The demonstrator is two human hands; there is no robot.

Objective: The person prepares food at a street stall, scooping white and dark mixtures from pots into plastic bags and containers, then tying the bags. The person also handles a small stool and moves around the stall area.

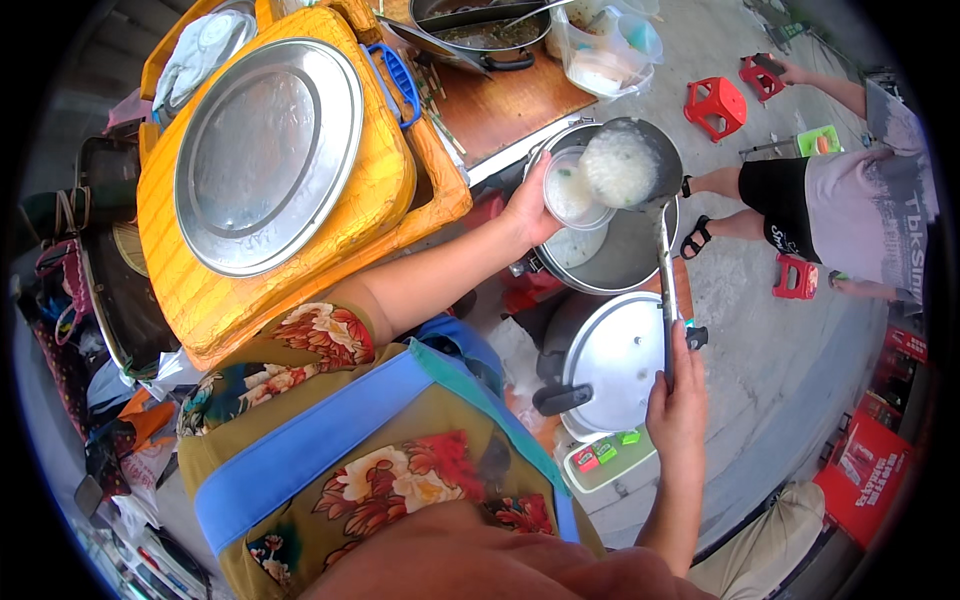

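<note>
A clear plastic container [568,196] with white rice porridge in it is gripped in my left hand [534,204]. My right hand [681,401] is closed around the long handle of a metal ladle [671,154]. The ladle's bowl, full of porridge [619,166] with green flecks, is tilted at the container's rim. Both are over a deep steel pot [637,251] where more porridge shows. Just beside that pot, nearer my right hand, is a pressure cooker with a silver lid [626,356] and black handles.
A large round metal lid [266,157] lies on a yellow taped box [397,161] at left. Beyond are a divided pan [487,34] and plastic tubs [607,49]. A tray [615,469] holds small packets. A person [847,195] stands at right among red stools [715,109].
</note>
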